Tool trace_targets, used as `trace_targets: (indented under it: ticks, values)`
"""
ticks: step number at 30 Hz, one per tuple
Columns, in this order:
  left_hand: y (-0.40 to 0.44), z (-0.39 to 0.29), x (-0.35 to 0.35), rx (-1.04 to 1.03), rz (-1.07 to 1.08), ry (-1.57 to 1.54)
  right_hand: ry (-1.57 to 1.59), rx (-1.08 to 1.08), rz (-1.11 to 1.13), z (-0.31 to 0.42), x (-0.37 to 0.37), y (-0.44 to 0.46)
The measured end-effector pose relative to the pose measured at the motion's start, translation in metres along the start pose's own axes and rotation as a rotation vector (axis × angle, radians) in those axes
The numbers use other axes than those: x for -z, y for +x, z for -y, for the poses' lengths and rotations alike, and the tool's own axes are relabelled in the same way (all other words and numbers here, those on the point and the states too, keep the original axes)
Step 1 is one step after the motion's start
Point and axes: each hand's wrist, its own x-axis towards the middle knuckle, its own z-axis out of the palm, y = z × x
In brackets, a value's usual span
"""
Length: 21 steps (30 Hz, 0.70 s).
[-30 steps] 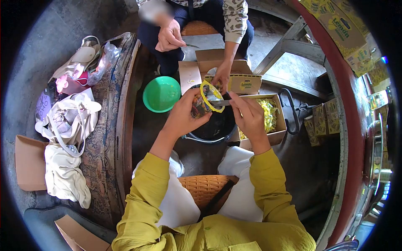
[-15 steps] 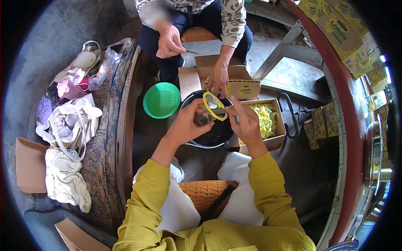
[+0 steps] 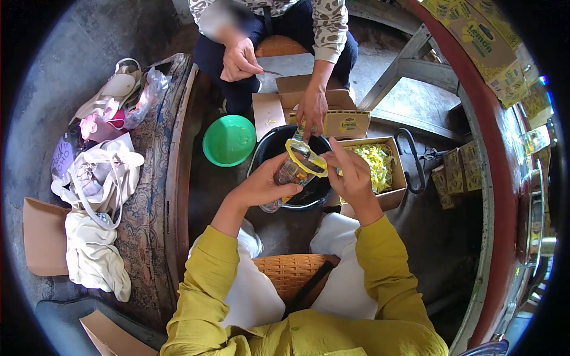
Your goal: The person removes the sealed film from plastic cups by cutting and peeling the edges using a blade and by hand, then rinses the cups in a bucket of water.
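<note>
My left hand (image 3: 264,184) is wrapped round a clear plastic cup-like container (image 3: 291,171) with a yellow rim, tilted toward the right, above the black bucket (image 3: 259,155). My right hand (image 3: 351,177) pinches at the right side of the yellow rim; a thin blade-like tool seems to lie inside the rim, its end hidden by my fingers. Right beside my right hand stands a cardboard box (image 3: 396,193) of yellow-and-white strips. A co-worker's hand (image 3: 313,111) reaches down over the bucket, holding a small clear packet or container.
A green bowl (image 3: 229,141) stands left of the bucket. Behind it is an open cardboard box (image 3: 350,123). The co-worker's other hand (image 3: 240,60) holds a thin blade. Bags (image 3: 98,172) lie on the patterned seat at left; a red-edged counter (image 3: 504,237) runs along the right.
The container in my left hand has moved slightly down and its rim has tipped. The co-worker's hand has come up a little and now holds a clear item over the bucket.
</note>
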Motion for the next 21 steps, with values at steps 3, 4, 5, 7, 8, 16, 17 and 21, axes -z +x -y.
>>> trace_targets:
  ticks: [3, 4, 5, 7, 8, 16, 17, 21]
  values:
    - [-0.002, -0.001, 0.002, 0.068, 0.031, -0.047, 0.005, 0.001, 0.007, 0.001, 0.001, -0.001]
    - [-0.003, 0.0, 0.002, 0.082, 0.033, -0.066, 0.009, 0.001, 0.005, 0.002, 0.001, -0.001]
    - [-0.004, 0.0, 0.002, 0.097, 0.035, -0.085, 0.013, -0.001, 0.004, 0.003, 0.001, -0.002]
    - [-0.005, -0.002, 0.001, 0.12, 0.06, -0.105, 0.035, 0.01, -0.003, 0.003, 0.0, -0.002]
    - [-0.005, -0.003, 0.001, 0.128, 0.073, -0.114, 0.045, 0.018, -0.008, 0.003, 0.0, -0.002]
    - [-0.005, 0.002, -0.005, 0.166, 0.201, -0.375, 0.071, 0.033, -0.031, 0.004, 0.002, 0.0]
    - [-0.005, 0.0, -0.007, 0.164, 0.215, -0.395, 0.071, 0.037, -0.036, 0.004, 0.002, 0.0]
    - [-0.006, 0.0, -0.012, 0.177, 0.261, -0.517, 0.084, 0.04, -0.043, 0.006, 0.004, 0.0]
